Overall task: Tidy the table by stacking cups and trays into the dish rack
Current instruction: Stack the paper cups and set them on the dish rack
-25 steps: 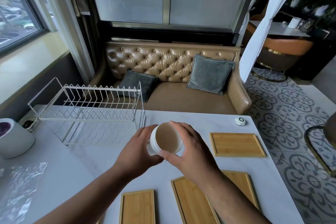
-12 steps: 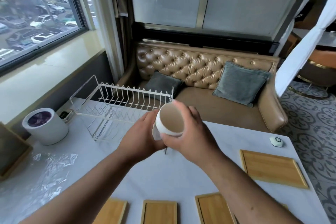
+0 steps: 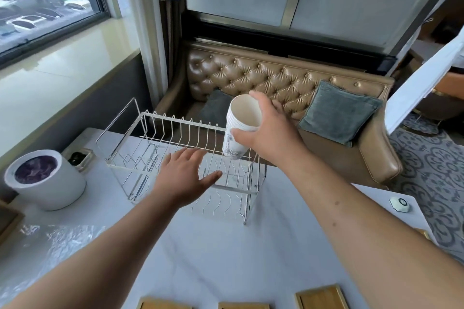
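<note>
Cups (image 3: 239, 130), nested into one white stack with a grey drawing on the outer wall, are being held in the air by the right hand (image 3: 272, 130), whose fingers are wrapping tightly around the stack's side; the stack is tilting with its open mouth facing up and toward the camera, and its base is hanging just above the right end of the dish rack (image 3: 180, 158). The left hand (image 3: 185, 173) is reaching out flat, fingers spread apart and gripping nothing, and it is showing in front of the rack's near rail; whether it is touching the wire cannot be told. The white wire rack is sitting on the pale counter (image 3: 226, 253) with nothing in its slots. Wooden trays (image 3: 322, 301) are lying along the counter's near edge, only their far rims showing. A white round container (image 3: 47, 180) with a dark purple top is standing at the left, well apart from the rack, and a small white puck (image 3: 401, 204) is lying at the right edge
</note>
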`<state>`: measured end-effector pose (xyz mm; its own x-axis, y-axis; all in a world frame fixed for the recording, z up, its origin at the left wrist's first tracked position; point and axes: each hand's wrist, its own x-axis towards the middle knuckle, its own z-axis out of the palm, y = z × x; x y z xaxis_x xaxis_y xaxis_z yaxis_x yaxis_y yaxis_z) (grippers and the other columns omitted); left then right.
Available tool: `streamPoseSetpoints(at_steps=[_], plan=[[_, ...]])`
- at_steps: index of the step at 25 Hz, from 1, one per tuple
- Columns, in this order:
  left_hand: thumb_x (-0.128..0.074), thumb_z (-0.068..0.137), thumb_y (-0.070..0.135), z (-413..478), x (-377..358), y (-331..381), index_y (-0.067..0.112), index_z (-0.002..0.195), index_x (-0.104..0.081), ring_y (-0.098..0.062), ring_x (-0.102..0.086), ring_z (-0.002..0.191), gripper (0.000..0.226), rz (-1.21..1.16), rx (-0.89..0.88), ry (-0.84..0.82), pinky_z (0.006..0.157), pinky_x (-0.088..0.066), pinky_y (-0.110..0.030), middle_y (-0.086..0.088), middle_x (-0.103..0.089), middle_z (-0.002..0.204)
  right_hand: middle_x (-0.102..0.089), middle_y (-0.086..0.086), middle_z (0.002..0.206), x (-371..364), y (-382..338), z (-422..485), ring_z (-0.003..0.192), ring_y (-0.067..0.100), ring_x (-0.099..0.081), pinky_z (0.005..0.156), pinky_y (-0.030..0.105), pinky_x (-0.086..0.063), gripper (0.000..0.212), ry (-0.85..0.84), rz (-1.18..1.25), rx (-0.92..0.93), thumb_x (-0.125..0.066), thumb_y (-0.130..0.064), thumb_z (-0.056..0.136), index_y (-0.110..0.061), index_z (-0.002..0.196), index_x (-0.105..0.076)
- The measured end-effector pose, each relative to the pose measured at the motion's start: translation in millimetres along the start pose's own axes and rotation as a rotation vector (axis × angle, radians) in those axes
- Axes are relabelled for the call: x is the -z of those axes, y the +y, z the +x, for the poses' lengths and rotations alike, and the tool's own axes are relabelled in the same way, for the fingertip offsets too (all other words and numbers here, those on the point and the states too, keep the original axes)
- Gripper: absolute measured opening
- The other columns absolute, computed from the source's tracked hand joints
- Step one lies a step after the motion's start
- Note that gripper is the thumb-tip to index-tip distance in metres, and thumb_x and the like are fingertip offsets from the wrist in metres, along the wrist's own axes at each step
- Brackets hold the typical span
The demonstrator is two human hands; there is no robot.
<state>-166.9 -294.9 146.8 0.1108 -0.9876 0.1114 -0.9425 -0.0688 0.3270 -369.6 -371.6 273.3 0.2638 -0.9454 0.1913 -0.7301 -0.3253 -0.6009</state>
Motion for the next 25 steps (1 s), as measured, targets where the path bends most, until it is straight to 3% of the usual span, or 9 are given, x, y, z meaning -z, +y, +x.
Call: streamPoseSetpoints(at_steps=[5,13,19,25], plan=[[-0.028,0.085,0.086,5.4,-21.9,-12.2,0.028,0.141,-0.059,-0.026,-0.048,0.139,0.086,0.011,0.028,0.009,0.111,-0.04,-0.048,0.002,-0.059,0.148,-0.046,-0.001,0.133,-33.0,19.6,19.9,0.115,0.03,-0.059,0.097,0.043,-0.05,0.09,-0.086,-0.108,-0.059,-0.079,-0.055,0.069,-0.046,0.145,-0.033],[-0.032,0.087,0.08,6.0,-28.3,-12.2,0.023,0.132,-0.066,-0.03,-0.058,0.124,0.081,0.034,0.028,0.039,0.095,-0.049,-0.045,0.001,-0.067,0.134,-0.045,0.001,0.133,-53.0,32.4,22.3,0.116,0.031,-0.057,0.095,0.042,-0.05,0.091,-0.13,-0.154,-0.063,-0.078,-0.055,0.071,-0.042,0.148,-0.032],[-0.032,0.087,0.081,6.9,-28.5,-11.6,0.023,0.132,-0.065,-0.03,-0.058,0.124,0.081,0.039,0.031,0.034,0.093,-0.05,-0.044,0.001,-0.067,0.133,-0.043,0.003,0.136,-53.0,33.1,26.6,0.118,0.031,-0.056,0.094,0.041,-0.047,0.094,-0.152,-0.178,-0.074,-0.078,-0.055,0.071,-0.04,0.15,-0.03],[-0.029,0.086,0.082,5.0,-26.1,-12.0,0.023,0.133,-0.063,-0.028,-0.055,0.126,0.083,0.031,0.03,0.016,0.096,-0.048,-0.045,0.001,-0.064,0.135,-0.038,0.0,0.149,-49.9,31.1,23.8,0.134,0.031,-0.042,0.106,0.045,-0.041,0.098,-0.15,-0.223,-0.038,-0.075,-0.058,0.072,-0.037,0.155,-0.027]])
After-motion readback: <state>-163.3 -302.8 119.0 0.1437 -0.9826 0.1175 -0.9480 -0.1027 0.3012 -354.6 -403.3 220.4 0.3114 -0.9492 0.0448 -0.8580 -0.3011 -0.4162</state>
